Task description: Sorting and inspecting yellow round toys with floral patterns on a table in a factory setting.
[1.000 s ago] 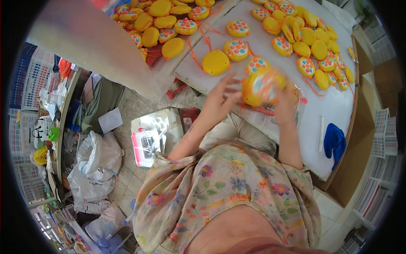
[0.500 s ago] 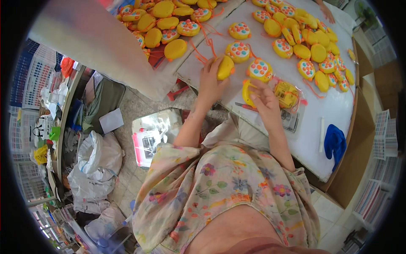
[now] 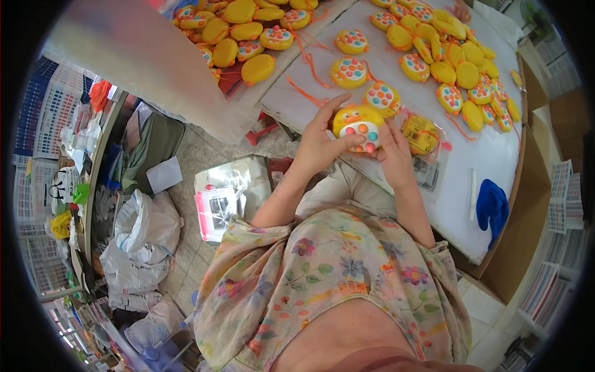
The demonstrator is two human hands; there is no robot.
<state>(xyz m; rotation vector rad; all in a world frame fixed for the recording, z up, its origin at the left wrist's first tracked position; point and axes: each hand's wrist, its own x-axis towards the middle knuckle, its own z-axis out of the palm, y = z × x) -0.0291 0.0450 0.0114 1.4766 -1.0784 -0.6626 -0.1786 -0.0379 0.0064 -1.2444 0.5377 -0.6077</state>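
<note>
Both hands hold one yellow duck-shaped toy [image 3: 357, 118] over the near left edge of the white table [image 3: 455, 201]. Its front faces up, showing a duck face and a white belly with orange, blue and red round bumps. My left hand [image 3: 323, 137] wraps its left side, the thumb across the belly. At its lower right, my right hand [image 3: 395, 147] closes on the rim. An orange cord [image 3: 304, 92] lies beside the left fingers. Just beyond are two similar toys, a belly-up one [image 3: 349, 72] and another [image 3: 381, 98] partly behind the held toy.
A clear bag [image 3: 423, 137] with a yellow item lies right of my hands. Farther right are a white stick [image 3: 473, 201] and blue cloth [image 3: 491, 209]. Heaped toys [image 3: 466, 74] cover the far right; another pile [image 3: 238, 37] stands far left. Another person's hand [image 3: 462, 10] shows at the top.
My left hand has come nearer and right, and a toy now shows its bumpy front between both hands. The yellow piece by my right hand no longer shows separately. The other person's hand moved left.
</note>
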